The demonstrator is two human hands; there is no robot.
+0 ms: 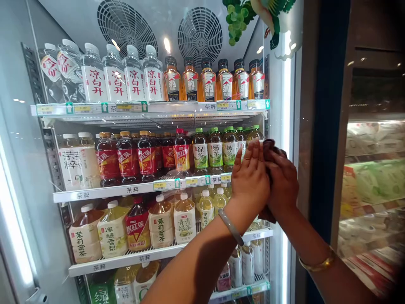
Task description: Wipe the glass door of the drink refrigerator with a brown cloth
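My left hand [251, 181], with a grey bangle on its wrist, lies flat with fingers stretched upward against the glass front of a drinks fridge. Close beside it, my right hand [284, 181] is closed over a dark brown cloth [268, 145], pressed to the glass. Part of the cloth shows above the fingers and part below the palm; the rest is hidden. A gold bangle circles the right wrist. Behind the hands, through the glass, stand green tea bottles [230, 147] with green caps, partly covered by my fingers.
Several fridge shelves hold bottles: clear water bottles [114, 78], amber drink bottles [207, 82], red-labelled tea bottles [126, 158] and pale tea bottles [185, 219]. Grape decoration [236, 23] hangs at the top. A dark frame [327, 126] borders another lit display with packaged goods [373, 181].
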